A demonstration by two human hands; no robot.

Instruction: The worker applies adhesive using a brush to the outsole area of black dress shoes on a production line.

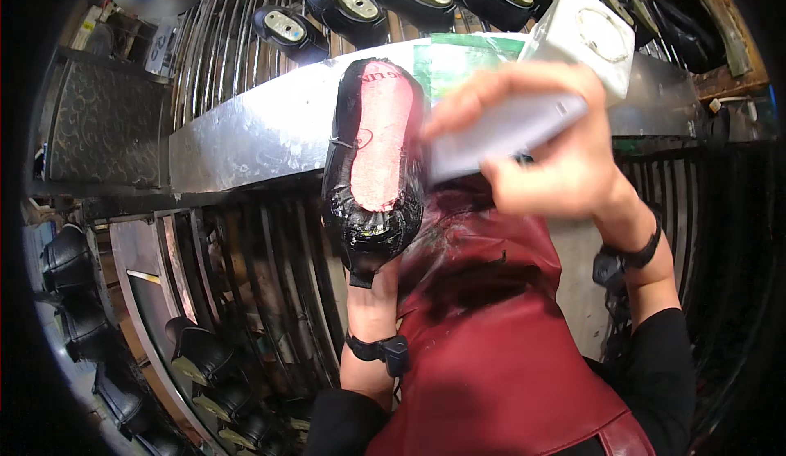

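The right hand (585, 157) grips 1 white thing (499, 135); the left hand hides, can't tell. The shoe (372, 231) looks wrapped, pink bottom (382, 141) uncovered.

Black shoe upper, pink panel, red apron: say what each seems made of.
Black shoe upper: likely leather or synthetic, glossy by its bright highlights.
Pink panel: perhaps fibreboard, matte with a speckled face.
Red apron: probably leather or vinyl, given its smooth sheen.

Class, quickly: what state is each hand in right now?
Left hand: mostly hidden by the black shoe; grip cannot be told.
Right hand: holding a blurred whitish object.
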